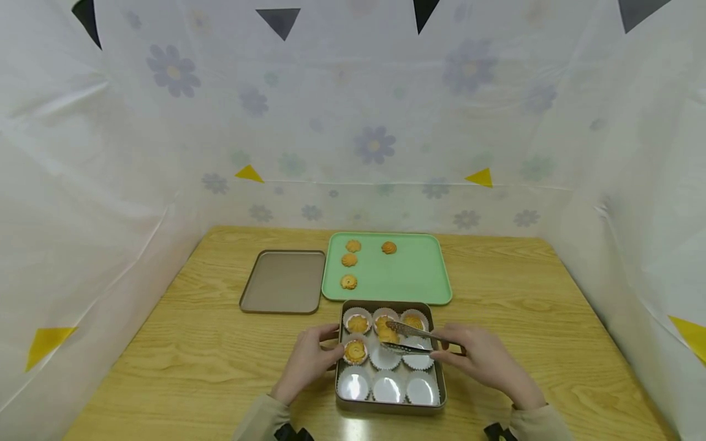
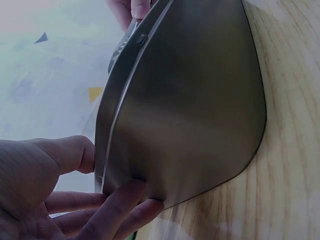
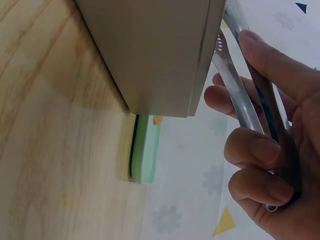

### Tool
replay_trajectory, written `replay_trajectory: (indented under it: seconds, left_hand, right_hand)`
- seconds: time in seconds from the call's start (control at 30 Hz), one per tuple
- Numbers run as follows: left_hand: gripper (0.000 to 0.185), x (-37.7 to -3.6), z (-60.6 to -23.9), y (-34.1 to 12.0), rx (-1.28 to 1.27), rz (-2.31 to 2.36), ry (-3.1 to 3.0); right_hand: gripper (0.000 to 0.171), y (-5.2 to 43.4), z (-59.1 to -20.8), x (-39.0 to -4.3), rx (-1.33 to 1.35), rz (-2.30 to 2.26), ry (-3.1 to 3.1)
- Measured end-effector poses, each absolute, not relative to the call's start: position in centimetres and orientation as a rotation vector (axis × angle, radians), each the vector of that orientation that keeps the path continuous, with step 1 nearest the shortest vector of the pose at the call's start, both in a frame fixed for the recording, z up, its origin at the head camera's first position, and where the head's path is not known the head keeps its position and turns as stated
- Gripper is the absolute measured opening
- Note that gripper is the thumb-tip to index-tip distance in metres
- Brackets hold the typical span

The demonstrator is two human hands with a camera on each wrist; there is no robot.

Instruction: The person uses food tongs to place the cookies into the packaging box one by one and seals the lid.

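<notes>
A rectangular metal tin (image 1: 391,409) stands on the table with rows of white paper cups inside. Cookies sit in the back-row cups, and a round cookie (image 1: 355,351) lies in the middle row's left cup. My left hand (image 1: 310,361) grips the tin's left wall, its thumb at the rim and its fingers against the outside, as the left wrist view shows. My right hand (image 1: 481,357) holds metal tongs (image 3: 240,97) from the right side. Their tips reach over the tin on either side of a cookie (image 1: 389,335), close to the back middle and centre cups.
Behind the tin lies a green tray (image 1: 413,275) with three cookies in a left column and a single cookie (image 1: 388,247) near its back middle. A flat brown square tray (image 1: 284,282) sits left of it. White patterned sheeting (image 1: 353,122) encloses the wooden table (image 1: 220,361).
</notes>
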State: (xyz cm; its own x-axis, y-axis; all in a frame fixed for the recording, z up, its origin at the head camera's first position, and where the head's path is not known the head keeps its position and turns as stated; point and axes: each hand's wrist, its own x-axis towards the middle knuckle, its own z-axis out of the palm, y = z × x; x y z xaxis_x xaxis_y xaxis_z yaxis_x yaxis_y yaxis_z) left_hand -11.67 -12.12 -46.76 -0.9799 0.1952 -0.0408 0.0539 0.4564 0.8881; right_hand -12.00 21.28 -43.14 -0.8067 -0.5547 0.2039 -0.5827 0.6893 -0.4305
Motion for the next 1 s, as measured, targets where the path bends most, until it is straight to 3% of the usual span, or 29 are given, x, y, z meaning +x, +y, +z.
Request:
replay_trajectory:
  seconds: [0.33,1.0]
  left_hand:
    - [0.051,-11.6,-46.5,-12.1,0.224,1.551,2.547]
    - [0.050,-11.7,-46.5,-12.1,0.250,1.542,2.568]
  right_hand:
    - [0.041,21.1,-42.3,-12.1,0.984,0.573,-2.916]
    - [0.036,20.4,-41.9,-12.3,1.056,0.533,-2.951]
